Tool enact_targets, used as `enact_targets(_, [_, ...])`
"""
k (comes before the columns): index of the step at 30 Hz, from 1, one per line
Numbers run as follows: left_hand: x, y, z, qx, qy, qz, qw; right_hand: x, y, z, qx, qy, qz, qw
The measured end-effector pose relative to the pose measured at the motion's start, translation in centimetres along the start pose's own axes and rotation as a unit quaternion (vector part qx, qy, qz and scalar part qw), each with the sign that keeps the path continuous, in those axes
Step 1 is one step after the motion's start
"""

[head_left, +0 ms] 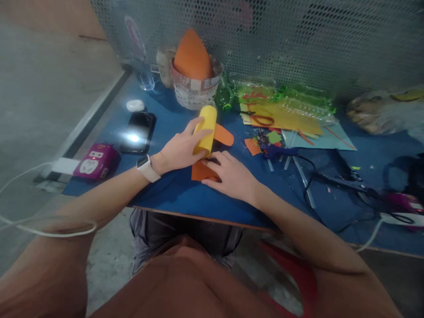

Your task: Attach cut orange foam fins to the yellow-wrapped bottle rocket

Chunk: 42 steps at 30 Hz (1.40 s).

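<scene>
A yellow paper roll [206,130] stands tilted near the middle of the blue table, with my left hand [182,148] wrapped round it from the left. Under its lower end lies an orange paper piece [200,171]. My right hand [232,176] is at the roll's bottom edge, its fingers bent over the orange piece; what its fingertips grip, if anything, is hidden. To the right of the roll an orange flap with a rounded end [224,135] sticks out.
Behind stands a paper-wrapped basket [197,92] with an orange cone. A black phone [138,132] and a purple power adapter [96,161] lie left. Yellow sheets [298,118], clear sticks, a dark blue glue gun [281,152] and cables are right. The table's front edge [198,216] is near.
</scene>
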State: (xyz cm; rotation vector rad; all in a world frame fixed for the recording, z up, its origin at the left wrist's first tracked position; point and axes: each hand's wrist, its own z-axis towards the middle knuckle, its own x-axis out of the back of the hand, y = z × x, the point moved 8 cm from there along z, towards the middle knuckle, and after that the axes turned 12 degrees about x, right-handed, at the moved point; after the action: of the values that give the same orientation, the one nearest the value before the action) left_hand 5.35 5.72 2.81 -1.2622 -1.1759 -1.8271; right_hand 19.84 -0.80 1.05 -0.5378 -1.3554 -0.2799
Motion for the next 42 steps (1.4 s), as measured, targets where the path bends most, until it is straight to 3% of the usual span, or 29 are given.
enact_targets(7, [-0.4,-0.2,0.3,-0.013,0.018,-0.037,0.999,0.1,-0.8,0.0,0.011,-0.005,-0.026,1.0])
enact_targets(13, [-0.5,-0.8,0.3,-0.074,0.04,-0.112,0.99,0.2,-2.0,0.0,0.075,-0.009,0.006,0.997])
enact_targets(18, [-0.7,-1.1,0.5,-0.077,0.052,-0.115,0.989,-0.4,-3.1,-0.2,0.122,-0.033,0.009,0.992])
enact_targets(25, [-0.8,-1.3,1.5,-0.04,0.046,-0.073,0.995,-0.7,-1.9,0.1,0.029,0.005,0.001,1.0])
enact_targets(34, [-0.3,-1.6,1.9,-0.069,0.032,-0.074,0.994,-0.4,-1.7,-0.1,0.04,0.016,-0.008,0.999])
enact_targets(42, [0.3,-2.3,2.0,-0.069,0.042,-0.026,0.996,0.2,-0.2,-0.2,-0.04,0.0,-0.031,0.999])
